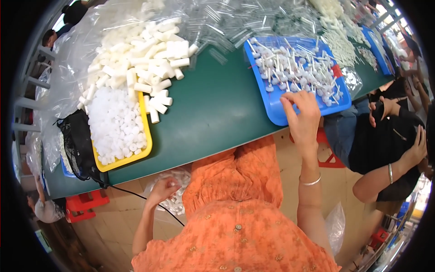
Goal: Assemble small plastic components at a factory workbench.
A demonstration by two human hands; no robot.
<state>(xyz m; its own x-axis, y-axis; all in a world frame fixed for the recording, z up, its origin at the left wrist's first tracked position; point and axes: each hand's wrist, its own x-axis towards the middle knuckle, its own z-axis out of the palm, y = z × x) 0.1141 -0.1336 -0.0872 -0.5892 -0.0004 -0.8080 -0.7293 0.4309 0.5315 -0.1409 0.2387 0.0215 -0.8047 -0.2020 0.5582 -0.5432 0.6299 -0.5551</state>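
My right hand [304, 117] is over the near edge of a blue tray [274, 114]. Its thumb and forefinger tips come together in a pinch, and whatever they hold is too small to make out. Inside the tray lie many thin white stems with round, pale translucent heads [294, 68]. Low at the left, beside my orange-clad leg, my left hand [164, 189] is held with curled fingers; what is in them, if anything, cannot be seen. Below and behind that hand is a clear plastic bag [180, 199] with white pieces.
A yellow tray [148, 144] of small white caps [115, 124] sits left, beside a black mesh pouch [78, 138]. White foam-like cylinders [156, 59] are heaped behind it. Clear tubes [226, 27] cover the green table's [208, 109] far side. A co-worker [376, 140] sits close at right.
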